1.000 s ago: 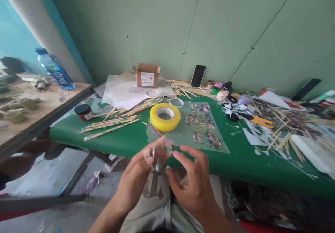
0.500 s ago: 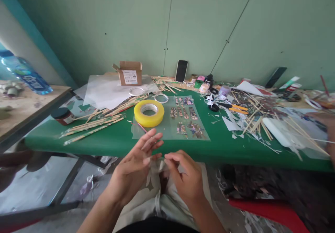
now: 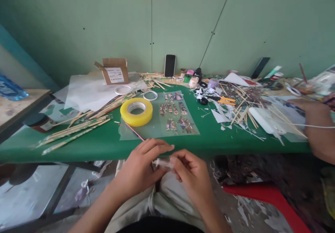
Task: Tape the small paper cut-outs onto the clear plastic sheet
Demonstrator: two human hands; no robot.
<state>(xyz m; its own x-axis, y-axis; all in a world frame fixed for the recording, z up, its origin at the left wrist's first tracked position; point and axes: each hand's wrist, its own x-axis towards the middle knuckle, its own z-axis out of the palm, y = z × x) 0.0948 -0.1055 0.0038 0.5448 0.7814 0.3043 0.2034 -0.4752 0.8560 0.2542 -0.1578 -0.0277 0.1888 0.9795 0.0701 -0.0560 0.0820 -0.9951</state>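
Above my lap, at the table's front edge, my left hand (image 3: pixel 142 163) has its fingers bent over a clear strip (image 3: pixel 164 163), which looks like adhesive tape, with the thumb below. My right hand (image 3: pixel 192 170) pinches the strip's other end between thumb and fingers. Beyond them a large yellow tape roll (image 3: pixel 124 112) lies on a clear sheet (image 3: pixel 154 132) spread over the green table cover. Several small printed cut-outs (image 3: pixel 170 124) are laid in rows on that sheet. A thin pink stick (image 3: pixel 134 132) slants from the roll toward my left hand.
Wooden sticks (image 3: pixel 78 128) and a dark-lidded jar (image 3: pixel 39 122) lie left. Behind stand a cardboard box (image 3: pixel 115 75) and a phone (image 3: pixel 170 65). Orange-handled pliers (image 3: pixel 226 100), paint jars (image 3: pixel 193 82) and scraps crowd the right, where another person's arm (image 3: pixel 318 128) rests.
My left hand has turned over from an upward-spread palm to fingers curled down over the strip. My right hand still pinches it. The view has swung right; the other person's arm shows more.
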